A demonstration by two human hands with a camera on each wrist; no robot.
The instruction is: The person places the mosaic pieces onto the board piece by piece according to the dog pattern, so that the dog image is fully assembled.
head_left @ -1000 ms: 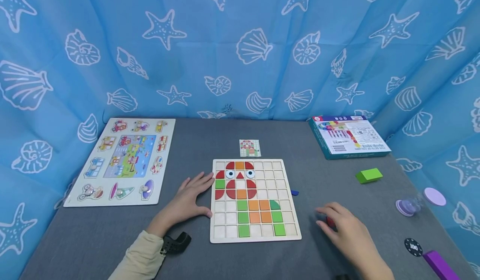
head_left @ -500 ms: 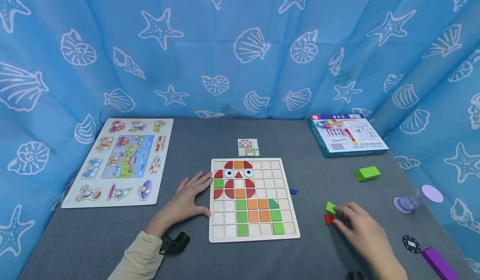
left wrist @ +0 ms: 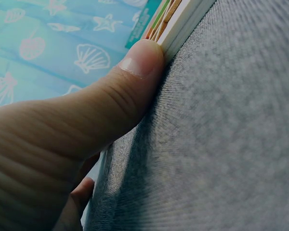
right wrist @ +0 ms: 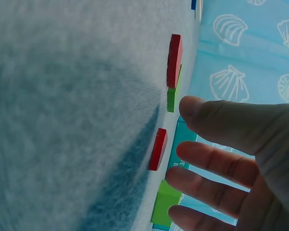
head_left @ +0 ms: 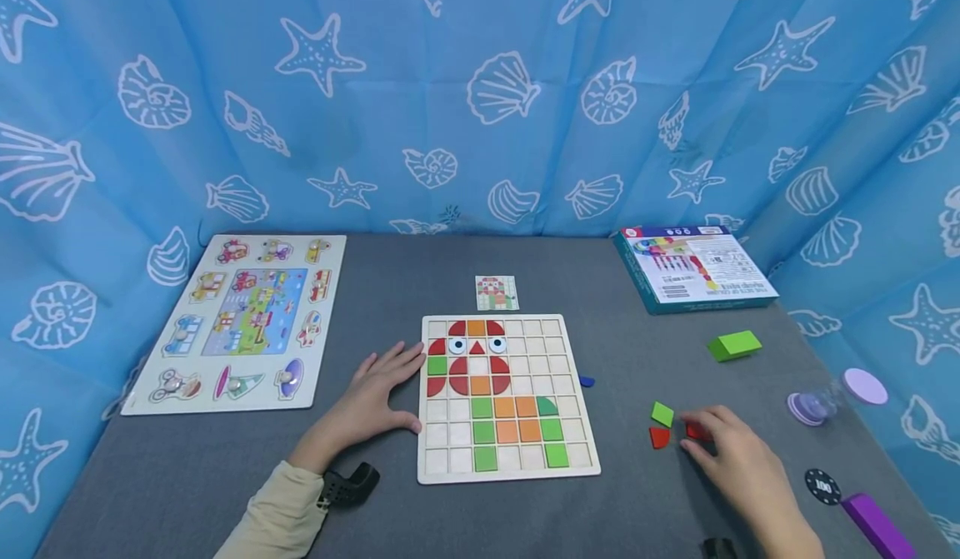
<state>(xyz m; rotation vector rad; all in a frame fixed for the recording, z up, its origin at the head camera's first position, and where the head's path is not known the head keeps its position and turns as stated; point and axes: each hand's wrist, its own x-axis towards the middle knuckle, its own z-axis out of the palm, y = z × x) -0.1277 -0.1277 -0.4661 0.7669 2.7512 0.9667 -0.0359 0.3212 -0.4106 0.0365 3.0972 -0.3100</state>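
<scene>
A wooden grid board [head_left: 536, 367] holds red, orange, green and white tiles that form a bird-like figure. My left hand [head_left: 378, 401] is spread against its left edge, and the thumb [left wrist: 139, 62] touches the board's side in the left wrist view. To the right of the board, a green square tile [head_left: 662, 414] and a red rounded tile [head_left: 660, 437] lie on the grey cloth. Over a second red tile [head_left: 698, 431], partly covered by the fingers, hovers my right hand [head_left: 738, 467]. In the right wrist view its thumb and fingers are apart, with nothing between them.
A pattern card [head_left: 497, 293] lies behind the board, and a blue piece [head_left: 587, 381] by its right edge. A knobbed puzzle [head_left: 326, 292] is at left. A box [head_left: 697, 272], a green block [head_left: 735, 346], a purple block [head_left: 877, 526] and a black disc [head_left: 822, 487] are at right.
My right hand has moved right, away from the board. The green square tile and a red tile, earlier hidden by it, now show on the cloth. The left hand stays at the board.
</scene>
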